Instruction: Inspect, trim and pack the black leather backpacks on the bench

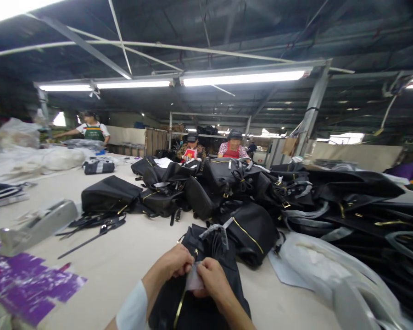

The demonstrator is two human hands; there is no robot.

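A black handbag (209, 256) with a gold zipper lies on the table right in front of me. My left hand (172, 265) and my right hand (211, 278) meet over it, both pinched on a small pale piece of paper or wrap (194, 278) at the bag's top. The bag's handles, wrapped in clear plastic (215, 233), stick up just beyond my fingers. My white left sleeve shows at the bottom edge.
A big heap of black bags (234, 183) fills the table's middle and right. White plastic bags (316, 261) lie at right. A grey tape dispenser (34, 227), loose black straps (96, 224) and purple sheets (30, 279) sit at left. Three workers stand at the far side.
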